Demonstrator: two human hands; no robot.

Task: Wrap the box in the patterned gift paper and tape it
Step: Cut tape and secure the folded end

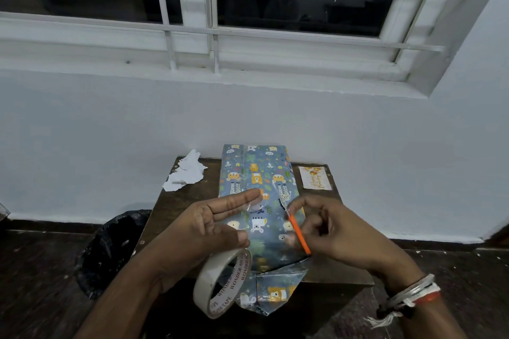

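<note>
Pale wall (pixel 110 132) and a barred window (pixel 248 8) back the small dark worktop (pixel 179 209) at lower centre, where your box (pixel 257 170) lies lengthwise. Patterned gift paper (pixel 275 289) already covers its top, with a taped seam along it; the near end flap hangs loose, not yet folded or taped.

Your left hand (pixel 209 228) is spread, fingers straight, a clear tape strip (pixel 254 205) stuck to the tips; the tape roll (pixel 220 286) hangs below. Your right hand (pixel 338 231) pinches orange-handled scissors (pixel 300 234) at the strip.

Red print inside the roll reads "WONDER-555 TAPE". A card (pixel 315 177) at right bears gold script too small to read.
</note>
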